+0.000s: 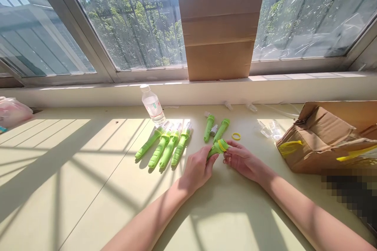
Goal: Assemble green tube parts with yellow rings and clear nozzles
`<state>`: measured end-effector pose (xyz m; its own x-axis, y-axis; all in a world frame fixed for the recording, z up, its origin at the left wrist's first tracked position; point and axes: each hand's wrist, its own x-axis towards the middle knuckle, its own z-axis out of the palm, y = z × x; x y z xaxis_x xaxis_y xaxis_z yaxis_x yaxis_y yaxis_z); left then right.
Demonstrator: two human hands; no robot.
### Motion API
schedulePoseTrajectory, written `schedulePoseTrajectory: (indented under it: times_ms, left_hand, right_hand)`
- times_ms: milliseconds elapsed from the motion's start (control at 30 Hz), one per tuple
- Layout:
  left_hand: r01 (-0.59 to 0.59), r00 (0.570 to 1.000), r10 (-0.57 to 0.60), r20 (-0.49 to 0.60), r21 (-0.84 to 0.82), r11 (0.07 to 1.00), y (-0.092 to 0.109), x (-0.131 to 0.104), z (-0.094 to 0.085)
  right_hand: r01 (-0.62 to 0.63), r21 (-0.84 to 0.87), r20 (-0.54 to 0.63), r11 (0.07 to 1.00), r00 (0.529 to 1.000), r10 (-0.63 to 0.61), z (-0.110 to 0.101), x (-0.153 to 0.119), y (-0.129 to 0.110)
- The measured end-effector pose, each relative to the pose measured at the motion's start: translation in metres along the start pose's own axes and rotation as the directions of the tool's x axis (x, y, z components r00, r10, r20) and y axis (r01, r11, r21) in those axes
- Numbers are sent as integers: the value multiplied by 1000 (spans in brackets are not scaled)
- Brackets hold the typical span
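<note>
My left hand (pixel 198 166) is wrapped round a green flashlight-shaped plastic handle (pixel 217 148), whose wide end tilts up to the right. A yellow ring (pixel 224 145) sits around that wide end. The thumb and fingers of my right hand (pixel 240 158) close on the rim there; the fingertips are partly hidden. Just beyond my hands lie two more green handles (pixel 209 128) and a loose yellow ring (pixel 236 136). Left of them, several green handles with clear ribbed caps (pixel 180 147) lie side by side in a row.
A clear water bottle (pixel 153 106) stands behind the row. Loose clear caps (pixel 274 128) lie toward the right, near an open cardboard box (pixel 306 157) with yellow strips. At the far left is a pink plastic bag (pixel 13 110). Windows and a cardboard sheet (pixel 219 27) rise behind the table.
</note>
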<state>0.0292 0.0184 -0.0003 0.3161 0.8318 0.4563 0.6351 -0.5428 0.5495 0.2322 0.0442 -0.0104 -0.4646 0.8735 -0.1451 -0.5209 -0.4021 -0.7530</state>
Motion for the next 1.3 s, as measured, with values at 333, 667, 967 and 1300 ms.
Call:
schedulePoseTrajectory:
  times_ms: [333, 667, 967, 1300]
  left_hand:
    - [27, 999, -25, 47, -43, 999, 1, -1, -3]
    - [8, 996, -1, 87, -73, 997, 4, -1, -6]
    - [39, 999, -39, 1, 6, 999, 3, -5, 3]
    - [4, 996, 6, -87, 118, 993, -5, -6, 7]
  right_hand:
    - [8, -51, 73, 999, 997, -4, 4, -3, -2]
    - [12, -29, 96, 999, 995, -9, 2, -2, -2]
    - [29, -17, 103, 999, 994, -27, 2, -1, -1]
    - [35, -38, 97, 999, 995, -31, 4, 0, -1]
